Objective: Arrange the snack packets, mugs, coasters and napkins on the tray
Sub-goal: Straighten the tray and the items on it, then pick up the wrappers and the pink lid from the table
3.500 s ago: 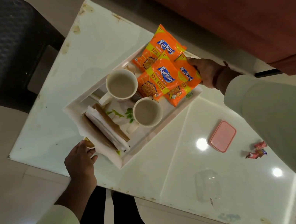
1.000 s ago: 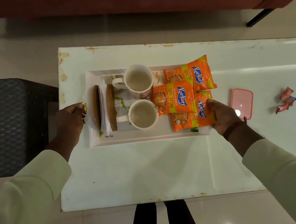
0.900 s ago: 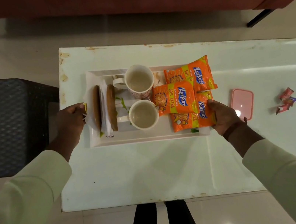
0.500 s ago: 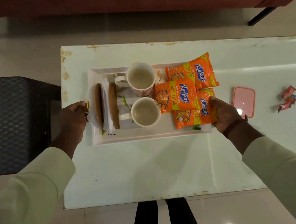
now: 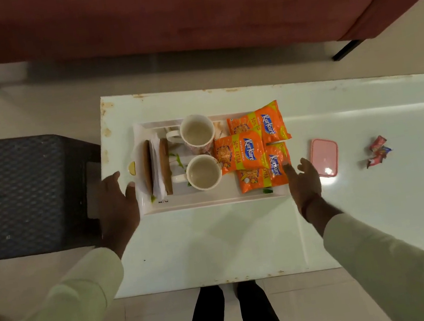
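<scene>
A white tray (image 5: 211, 200) rests on the white table (image 5: 218, 242). It holds two white mugs (image 5: 197, 133) (image 5: 203, 172), three orange snack packets (image 5: 241, 151) at its right end, and brown coasters (image 5: 148, 170) with white napkins (image 5: 157, 169) at its left end. My left hand (image 5: 117, 203) hovers at the tray's left end with fingers apart, holding nothing. My right hand (image 5: 303, 182) is at the tray's right end, fingers spread, a fingertip beside the lowest packet (image 5: 260, 177).
A pink lidded box (image 5: 324, 157) and small red candy wrappers (image 5: 377, 150) lie on the table to the right. A dark woven stool (image 5: 21, 193) stands left of the table. A red sofa (image 5: 181, 9) runs behind.
Both hands have let go of the tray's ends and opened, drawing slightly back. The tray now sits still on the table, square to its edge.
</scene>
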Demonstrator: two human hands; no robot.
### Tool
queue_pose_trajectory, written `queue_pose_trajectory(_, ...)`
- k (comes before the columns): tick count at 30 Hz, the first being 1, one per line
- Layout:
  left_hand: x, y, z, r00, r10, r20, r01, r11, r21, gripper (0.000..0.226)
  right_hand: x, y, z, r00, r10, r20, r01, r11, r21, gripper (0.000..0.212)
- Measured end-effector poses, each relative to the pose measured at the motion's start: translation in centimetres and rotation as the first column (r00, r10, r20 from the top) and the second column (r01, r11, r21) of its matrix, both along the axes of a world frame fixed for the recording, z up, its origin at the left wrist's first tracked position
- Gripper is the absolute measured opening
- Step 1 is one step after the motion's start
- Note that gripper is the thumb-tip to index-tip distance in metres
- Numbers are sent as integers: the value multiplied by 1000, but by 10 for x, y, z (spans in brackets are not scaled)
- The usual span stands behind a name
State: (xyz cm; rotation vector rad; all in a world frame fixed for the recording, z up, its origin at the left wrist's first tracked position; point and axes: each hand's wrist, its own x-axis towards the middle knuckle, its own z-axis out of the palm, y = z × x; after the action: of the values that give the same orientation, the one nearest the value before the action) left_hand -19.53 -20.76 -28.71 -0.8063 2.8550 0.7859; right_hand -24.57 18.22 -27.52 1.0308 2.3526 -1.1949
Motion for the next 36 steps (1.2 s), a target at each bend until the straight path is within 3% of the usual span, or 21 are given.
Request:
queue_pose_trajectory(4,25,27,40,980,-198,4,197,976,-98,58,39,-3,33,941,338,-21,-311,887,341,77)
queue_pose_trajectory(10,44,90,85,914,-407,-2,402,905,-136,70,67,2,76,808,588,-35,-503,720,478,82)
queue_pose_trajectory(14,46,138,102,853,-521,26,518,842,-153,69,78,21,96,758,651,-35,-543,661,518,83)
queue_pose_trajectory(20,51,206,116,836,-543,77,549,825,-135,71,83,67,113,702,711,-34,-594,611,523,83)
queue_pose_trajectory(31,54,341,128,861,-500,91,508,853,-120,76,83,184,119,593,802,-70,-675,543,499,85)
queue_pose_trajectory(36,54,388,124,857,-507,91,514,853,-91,78,79,228,111,598,800,-51,-673,536,509,85)
